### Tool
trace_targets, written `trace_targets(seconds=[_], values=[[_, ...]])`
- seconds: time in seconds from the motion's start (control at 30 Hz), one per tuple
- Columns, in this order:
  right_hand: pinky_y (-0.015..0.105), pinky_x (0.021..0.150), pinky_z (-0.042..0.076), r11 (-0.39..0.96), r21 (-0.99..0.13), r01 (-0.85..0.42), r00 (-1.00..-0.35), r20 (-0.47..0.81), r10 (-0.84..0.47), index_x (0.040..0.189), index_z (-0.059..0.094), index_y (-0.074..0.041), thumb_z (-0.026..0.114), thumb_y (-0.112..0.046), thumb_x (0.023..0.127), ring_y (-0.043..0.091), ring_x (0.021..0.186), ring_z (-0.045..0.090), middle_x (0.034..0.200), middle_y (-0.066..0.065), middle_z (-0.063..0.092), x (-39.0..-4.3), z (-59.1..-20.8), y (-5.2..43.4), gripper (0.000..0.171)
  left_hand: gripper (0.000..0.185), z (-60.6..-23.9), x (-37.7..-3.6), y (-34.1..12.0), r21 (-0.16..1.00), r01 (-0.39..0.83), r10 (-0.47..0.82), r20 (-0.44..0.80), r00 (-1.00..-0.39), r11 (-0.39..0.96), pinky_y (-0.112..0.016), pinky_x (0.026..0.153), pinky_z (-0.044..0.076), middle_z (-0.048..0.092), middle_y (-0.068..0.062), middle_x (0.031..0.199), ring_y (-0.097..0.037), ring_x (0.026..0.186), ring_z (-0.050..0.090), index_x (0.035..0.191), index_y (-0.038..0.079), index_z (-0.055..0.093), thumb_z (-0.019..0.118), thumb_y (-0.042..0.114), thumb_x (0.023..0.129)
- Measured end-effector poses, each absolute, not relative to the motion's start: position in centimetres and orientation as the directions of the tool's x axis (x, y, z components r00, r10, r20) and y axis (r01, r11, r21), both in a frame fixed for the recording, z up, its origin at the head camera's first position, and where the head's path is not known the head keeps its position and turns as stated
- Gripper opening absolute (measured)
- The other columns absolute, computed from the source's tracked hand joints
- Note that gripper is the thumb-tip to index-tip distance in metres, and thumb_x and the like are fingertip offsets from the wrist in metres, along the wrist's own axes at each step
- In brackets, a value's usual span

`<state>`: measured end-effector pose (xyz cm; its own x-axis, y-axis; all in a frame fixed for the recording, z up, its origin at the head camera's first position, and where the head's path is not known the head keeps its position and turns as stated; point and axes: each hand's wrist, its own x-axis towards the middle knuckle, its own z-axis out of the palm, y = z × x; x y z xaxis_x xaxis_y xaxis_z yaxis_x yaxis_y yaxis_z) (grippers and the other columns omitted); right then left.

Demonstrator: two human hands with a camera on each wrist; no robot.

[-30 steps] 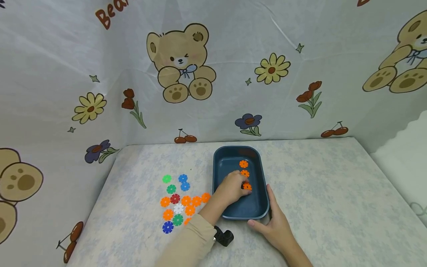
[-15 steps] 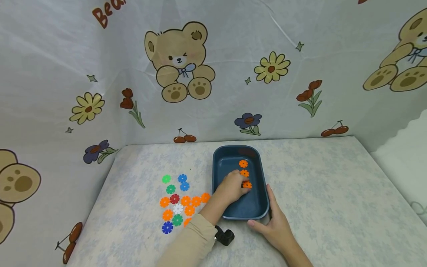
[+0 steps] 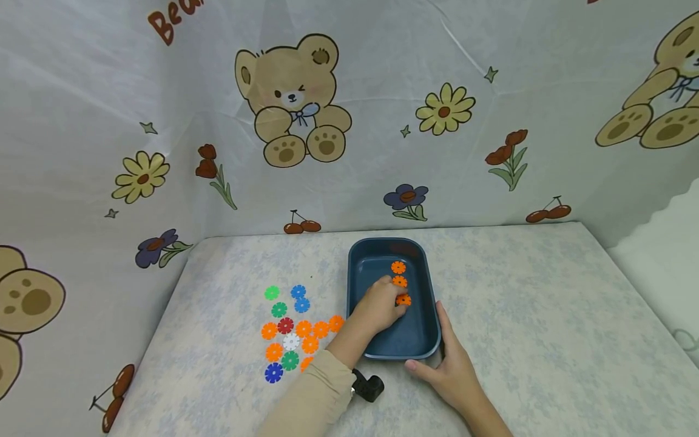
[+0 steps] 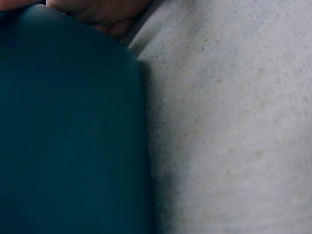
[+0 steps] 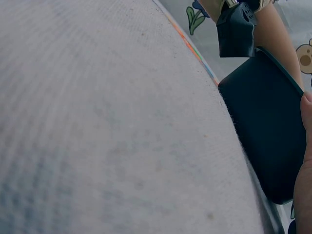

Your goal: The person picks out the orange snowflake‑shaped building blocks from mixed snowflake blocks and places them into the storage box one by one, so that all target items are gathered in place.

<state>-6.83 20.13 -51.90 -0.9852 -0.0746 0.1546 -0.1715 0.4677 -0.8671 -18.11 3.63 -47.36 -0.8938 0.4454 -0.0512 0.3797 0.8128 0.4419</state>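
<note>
The left hand (image 3: 379,306) is lowered into the blue tray (image 3: 417,337), its thumb and fingers bent about an orange disc (image 3: 404,300), which appears to be pinched against the tray floor. Just beyond that hand, a middle disc (image 3: 400,281) and a far disc (image 3: 398,267) are lined up with it, so a row seems to be intended by the close, even placing. The right hand (image 3: 453,370) is laid at the tray's near right corner, fingers extended along the outer wall and thumb by the near end, presumably so that the tray is kept from sliding. Loose discs (image 3: 303,329) in several colours are spread on the tabletop (image 3: 519,303) to the left of the left hand, perhaps for easy reach.

By the right wrist view, a black device (image 5: 237,31) hanging from the left wrist and the tray's outer side are shown close up. In the left wrist view only the tray's wall, cloth and part of a hand are seen; the pinch is shown by the head view alone.
</note>
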Motion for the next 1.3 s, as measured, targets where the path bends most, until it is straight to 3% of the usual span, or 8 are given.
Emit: trace_targets(seconds=[0.4,0.67,1.0,1.3], values=[[-0.002,0.104,0.018,0.479,-0.862,-0.168,-0.986,0.151,-0.075,0.160,0.001,-0.033,0.088,-0.028,0.074,-0.009,0.144,0.017,0.166,0.013,0.016,-6.9,-51.8,20.0,0.122,0.032,-47.2,-18.2,3.5,0.439,0.383,0.438,-0.029,-0.898,0.813,-0.026,0.084,0.054,0.063,-0.004,0.112,-0.015,0.096,0.063,0.121,0.016,0.073,0.072,0.027,0.091],[-0.003,0.103,0.017,0.496,-0.855,-0.150,-0.989,0.133,-0.068,0.161,0.002,-0.027,0.087,-0.031,0.075,-0.007,0.144,0.018,0.166,0.011,0.017,-6.9,-51.7,20.1,0.121,0.036,-45.9,-17.6,3.1,0.537,0.418,0.459,0.064,-0.886,0.733,-0.027,0.088,0.053,0.063,-0.003,0.122,-0.014,0.103,0.063,0.126,0.016,0.068,0.069,0.031,0.093],[-0.003,0.104,0.016,0.508,-0.847,-0.157,-0.987,0.147,-0.061,0.161,0.004,-0.020,0.088,-0.032,0.074,-0.008,0.145,0.017,0.166,0.011,0.018,-6.9,-51.7,19.9,0.121,0.039,-41.4,-14.4,0.2,0.653,0.445,0.453,0.171,-0.875,0.613,-0.018,0.074,0.050,0.062,-0.002,0.110,-0.015,0.097,0.061,0.131,0.019,0.064,0.068,0.031,0.094],[-0.004,0.103,0.016,0.502,-0.854,-0.139,-0.990,0.133,-0.048,0.161,0.004,-0.023,0.089,-0.035,0.073,-0.013,0.143,0.015,0.166,0.009,0.017,-6.9,-51.6,19.8,0.123,0.040,-40.5,-11.1,-7.2,0.708,0.276,0.256,0.138,-0.957,0.650,-0.021,0.055,0.044,0.057,0.008,0.103,-0.010,0.071,0.048,0.132,0.025,0.062,0.069,0.031,0.093]])
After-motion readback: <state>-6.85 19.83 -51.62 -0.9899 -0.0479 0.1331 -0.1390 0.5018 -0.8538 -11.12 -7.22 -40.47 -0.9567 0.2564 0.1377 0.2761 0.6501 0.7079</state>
